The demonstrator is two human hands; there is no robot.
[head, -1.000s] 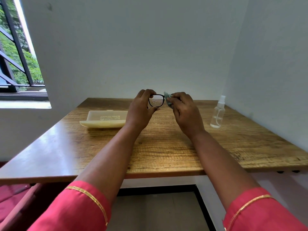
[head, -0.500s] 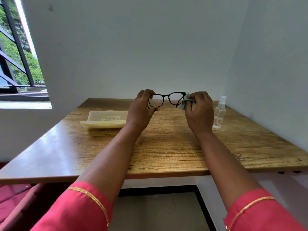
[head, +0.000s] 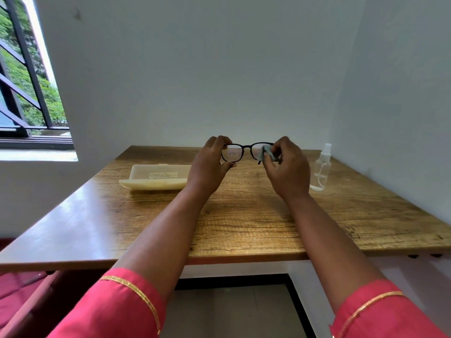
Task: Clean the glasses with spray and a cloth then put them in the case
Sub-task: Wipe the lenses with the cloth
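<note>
My left hand (head: pixel 207 167) pinches the glasses (head: pixel 240 152) above mid-table (head: pixel 244 228), my right hand (head: pixel 286 170) pinching the cloth (head: pixel 264 153) on 1 lens. Case (head: pixel 156 178) left, spray bottle (head: pixel 321 170) near the right wall.

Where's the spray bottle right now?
Head view: the spray bottle stands upright on the table, far right near the wall, just beyond the right hand holding the cloth; nothing touches it.

Wooden table (head: pixel 244 225) bears a cream case (head: pixel 156 178) and spray bottle (head: pixel 321 170).
</note>
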